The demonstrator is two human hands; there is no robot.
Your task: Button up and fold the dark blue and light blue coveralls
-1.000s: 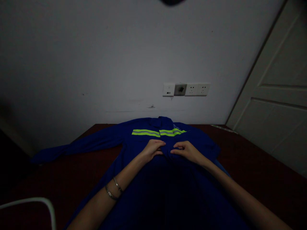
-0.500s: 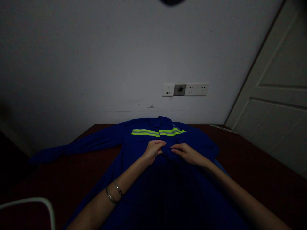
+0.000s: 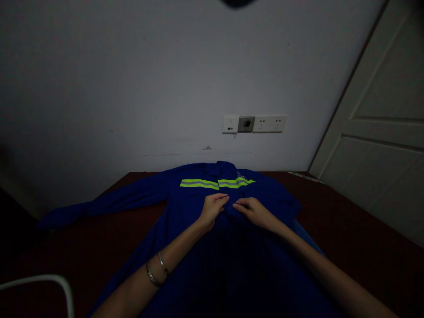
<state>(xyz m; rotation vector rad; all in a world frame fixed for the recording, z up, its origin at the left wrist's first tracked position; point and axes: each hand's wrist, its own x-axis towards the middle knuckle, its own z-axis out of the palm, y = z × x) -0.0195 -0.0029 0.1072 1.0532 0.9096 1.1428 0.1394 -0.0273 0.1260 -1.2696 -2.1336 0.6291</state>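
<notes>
A blue work jacket (image 3: 188, 207) with a yellow-green reflective stripe across the chest lies spread on a dark red table, its collar toward the wall. One sleeve stretches out to the left. At the middle of the front, just below the stripe, my left hand (image 3: 213, 209) pinches the jacket's cloth between thumb and fingers. Close on its right, my right hand (image 3: 253, 211) also pinches the cloth of the front. A small gap separates the fingertips. Any button between them is too dark and small to make out.
The dark red tabletop (image 3: 132, 234) runs back to a grey wall (image 3: 132, 88) with a row of sockets (image 3: 254, 124). A pale panelled door (image 3: 380, 132) stands at the right. A white curved tube or cable (image 3: 49, 278) shows at the lower left.
My right hand has moved slightly left, closer to my left hand. My left hand keeps its pinch in nearly the same place. The view has shifted a little.
</notes>
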